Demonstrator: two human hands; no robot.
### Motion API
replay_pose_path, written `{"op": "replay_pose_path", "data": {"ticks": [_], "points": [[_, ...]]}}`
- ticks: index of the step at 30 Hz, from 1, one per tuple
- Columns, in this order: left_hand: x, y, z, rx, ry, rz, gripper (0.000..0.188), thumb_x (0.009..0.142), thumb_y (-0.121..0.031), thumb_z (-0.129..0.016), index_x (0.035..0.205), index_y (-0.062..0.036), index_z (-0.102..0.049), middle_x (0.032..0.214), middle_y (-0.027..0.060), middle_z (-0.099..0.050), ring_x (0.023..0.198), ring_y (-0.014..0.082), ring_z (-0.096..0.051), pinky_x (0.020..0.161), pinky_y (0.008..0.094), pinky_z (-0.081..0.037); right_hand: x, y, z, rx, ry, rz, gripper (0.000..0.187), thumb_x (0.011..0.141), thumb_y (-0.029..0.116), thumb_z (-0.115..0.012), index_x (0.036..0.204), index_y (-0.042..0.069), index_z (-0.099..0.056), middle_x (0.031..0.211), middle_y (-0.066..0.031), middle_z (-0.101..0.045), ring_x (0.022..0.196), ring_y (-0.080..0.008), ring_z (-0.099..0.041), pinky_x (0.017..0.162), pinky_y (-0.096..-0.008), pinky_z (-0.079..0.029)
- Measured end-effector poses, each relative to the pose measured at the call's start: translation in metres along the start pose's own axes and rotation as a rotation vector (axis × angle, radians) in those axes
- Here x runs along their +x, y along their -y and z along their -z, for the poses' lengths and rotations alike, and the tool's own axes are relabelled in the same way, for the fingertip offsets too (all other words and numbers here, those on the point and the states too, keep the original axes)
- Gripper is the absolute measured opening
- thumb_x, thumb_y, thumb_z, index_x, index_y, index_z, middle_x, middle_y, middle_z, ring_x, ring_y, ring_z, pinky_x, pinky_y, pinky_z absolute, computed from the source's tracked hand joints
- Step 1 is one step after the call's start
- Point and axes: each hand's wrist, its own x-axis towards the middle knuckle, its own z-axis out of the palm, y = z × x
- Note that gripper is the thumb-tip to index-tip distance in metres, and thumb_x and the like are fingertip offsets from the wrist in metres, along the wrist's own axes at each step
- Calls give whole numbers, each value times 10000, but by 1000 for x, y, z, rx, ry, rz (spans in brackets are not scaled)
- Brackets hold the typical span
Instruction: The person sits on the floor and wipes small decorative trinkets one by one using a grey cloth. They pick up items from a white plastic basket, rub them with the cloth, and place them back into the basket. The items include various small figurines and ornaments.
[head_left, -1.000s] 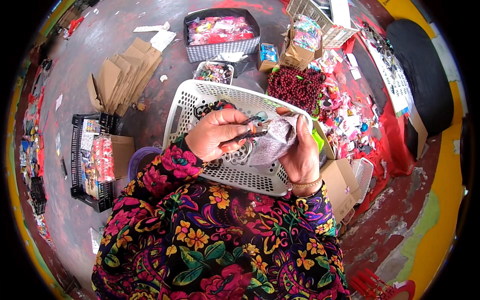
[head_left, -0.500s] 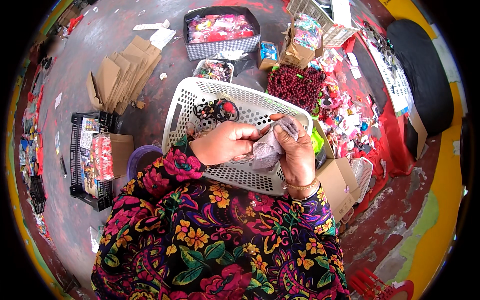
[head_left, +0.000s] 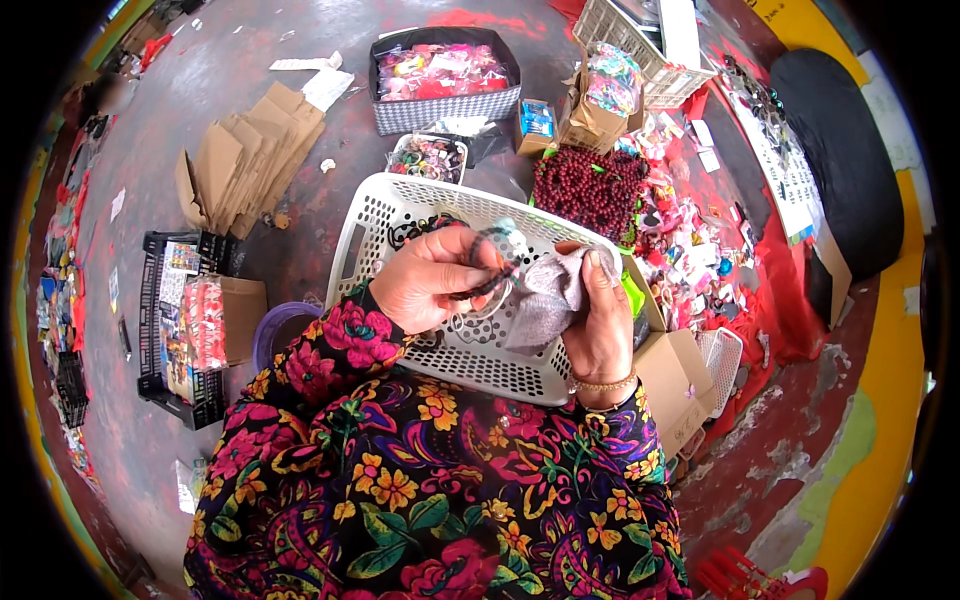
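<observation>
My left hand (head_left: 428, 280) is closed, thumb against fingers, on a few thin hair ties (head_left: 484, 290), some dark and some pale. A pale bluish ornament (head_left: 508, 234) shows just beyond the fingertips; whether it belongs to those ties I cannot tell. In my right hand (head_left: 600, 335) a crumpled grey-mauve cloth (head_left: 540, 310) is pinched under the thumb and hangs down on its left side. Both hands are over a white perforated plastic basket (head_left: 355, 215). Inside it, partly behind my left hand, lie black hair ties (head_left: 410, 228).
Beyond the basket stand a small tray of hair accessories (head_left: 430, 158) and a checked bin (head_left: 440, 118) of packaged items. Dark red beads (head_left: 590, 190) and a cardboard box (head_left: 675, 385) sit to the right. Left are a purple tub (head_left: 275, 325), a black crate (head_left: 150, 330) and folded cardboard (head_left: 245, 155).
My hands have drawn apart. The left one now shows hair ties clear of the cloth, while the cloth stays in the right hand and hangs looser. The view has shifted slightly.
</observation>
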Motion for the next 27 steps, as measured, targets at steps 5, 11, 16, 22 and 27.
{"op": "replay_pose_path", "data": {"ticks": [5, 11, 16, 22, 27], "points": [[-2, -2, 1, -8, -16, -140, 193, 764, 44, -588, 943, -12, -543, 961, 121, -568, 784, 181, -587, 626, 246, -453, 0, -1, 8, 123, 66, -7, 392, 913, 352, -469, 1030, -18, -528, 907, -111, -599, 779, -184, -597, 719, -324, -505], [-1, 3, -11, 401, -8, -187, 202, 764, 77, -536, 939, -23, -523, 943, 82, -577, 821, 146, -557, 766, 278, -436, -4, 5, 4, 28, 160, -72, 265, 888, 215, -521, 1055, 10, -527, 910, -93, -602, 795, -155, -593, 723, -275, -496], [1, -2, -18, 215, -96, -179, 226, 795, 111, -473, 955, -42, -519, 922, 35, -578, 856, 102, -556, 731, 228, -440, -5, 7, -1, -161, 287, -148, 498, 756, -90, -535, 1226, 59, -460, 1046, -54, -562, 930, -103, -532, 808, -238, -440], [5, 4, -13, 314, -214, -92, 199, 842, 32, -459, 1015, -36, -530, 874, 4, -570, 719, 52, -491, 601, 200, -401, -8, 1, -7, -375, 387, -127, 628, 739, -27, -666, 1302, 38, -396, 1104, -25, -523, 999, -104, -504, 856, -237, -419], [9, 5, -14, 688, -129, -59, 214, 854, 36, -423, 1047, -14, -501, 924, 30, -570, 770, 65, -500, 656, 210, -406, 0, -7, 5, -307, 160, -198, 360, 791, -5, -630, 1138, 6, -531, 935, -42, -608, 874, -105, -565, 778, -233, -471]]}}
